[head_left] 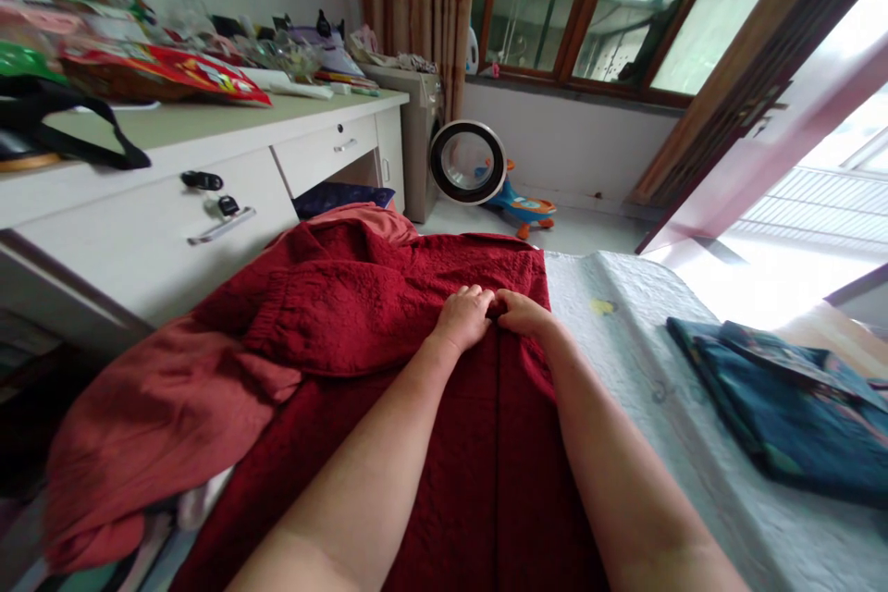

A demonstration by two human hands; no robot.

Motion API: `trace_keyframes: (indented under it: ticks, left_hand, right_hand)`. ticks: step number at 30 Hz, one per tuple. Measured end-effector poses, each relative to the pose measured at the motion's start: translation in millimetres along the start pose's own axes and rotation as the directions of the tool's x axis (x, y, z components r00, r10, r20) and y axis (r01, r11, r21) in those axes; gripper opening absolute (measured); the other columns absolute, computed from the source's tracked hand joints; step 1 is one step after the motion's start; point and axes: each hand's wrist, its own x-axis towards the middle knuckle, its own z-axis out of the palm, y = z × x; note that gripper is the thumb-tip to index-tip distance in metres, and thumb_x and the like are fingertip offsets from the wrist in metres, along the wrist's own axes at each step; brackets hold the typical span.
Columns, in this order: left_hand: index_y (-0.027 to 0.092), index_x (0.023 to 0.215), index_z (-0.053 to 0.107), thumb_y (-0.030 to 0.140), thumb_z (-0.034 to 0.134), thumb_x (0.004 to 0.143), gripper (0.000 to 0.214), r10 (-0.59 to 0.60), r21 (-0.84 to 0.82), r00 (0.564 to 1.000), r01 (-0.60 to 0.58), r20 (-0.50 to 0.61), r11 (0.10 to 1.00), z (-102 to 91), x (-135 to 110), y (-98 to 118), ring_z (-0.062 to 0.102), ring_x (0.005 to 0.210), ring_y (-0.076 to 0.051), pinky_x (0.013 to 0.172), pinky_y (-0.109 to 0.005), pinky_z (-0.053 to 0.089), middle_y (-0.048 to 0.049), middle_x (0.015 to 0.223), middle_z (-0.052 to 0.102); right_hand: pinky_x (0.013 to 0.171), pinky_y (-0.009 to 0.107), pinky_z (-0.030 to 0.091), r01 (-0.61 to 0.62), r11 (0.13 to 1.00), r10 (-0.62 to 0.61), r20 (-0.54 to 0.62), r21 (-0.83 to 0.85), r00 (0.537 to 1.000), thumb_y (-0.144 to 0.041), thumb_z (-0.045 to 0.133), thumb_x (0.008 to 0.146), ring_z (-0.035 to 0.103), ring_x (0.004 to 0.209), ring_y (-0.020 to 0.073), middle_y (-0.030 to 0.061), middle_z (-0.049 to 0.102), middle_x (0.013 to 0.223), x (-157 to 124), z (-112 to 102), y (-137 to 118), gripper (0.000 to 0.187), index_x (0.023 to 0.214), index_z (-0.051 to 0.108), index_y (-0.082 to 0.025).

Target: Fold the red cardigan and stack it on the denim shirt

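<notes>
A dark red quilted garment [388,314] lies spread over the bed [624,324] in front of me, with a seam or opening running down its middle. My left hand [463,314] and my right hand [522,312] meet at the top of that seam, fingers curled and pinching the red cloth. A lighter red garment [153,416] is bunched at the left, partly under the dark one.
A folded blue patterned cloth [783,407] lies on the bed at the right. A white desk [208,194] with drawers and clutter stands to the left. A round fan [468,162], a toy ride-on car [524,203] and a washing machine [416,129] stand by the window.
</notes>
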Motion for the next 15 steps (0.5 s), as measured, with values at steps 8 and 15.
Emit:
trace_keyframes:
  ticks: [8,15]
  left_hand:
    - [0.021,0.098,0.066,0.018,0.047,0.091,0.020,-0.031,0.044,0.999,0.033,-0.031,0.998,-3.7,0.9,-1.0,0.058,0.097,-0.021,0.086,-0.033,0.047,-0.0075,0.099,0.062]
    - [0.019,0.088,0.067,0.017,0.048,0.089,0.020,-0.018,0.059,0.993,0.025,-0.114,0.998,-11.1,-0.4,5.4,0.055,0.099,-0.024,0.086,-0.037,0.044,-0.0093,0.103,0.060]
  right_hand:
    - [0.064,0.024,0.040,0.017,0.997,-0.019,-0.026,-0.074,0.999,-0.006,0.051,0.055,0.049,0.069,0.0138,-0.0029,0.055,0.075,-7.2,3.9,-5.8,0.024,0.075,0.049,-0.020]
    - [0.090,0.036,0.044,0.111,0.986,-0.155,-0.417,-0.128,0.896,-0.011,0.050,0.065,0.054,0.096,0.0214,0.0066,0.058,0.100,-33.7,33.6,4.6,0.033,0.097,0.051,-0.019]
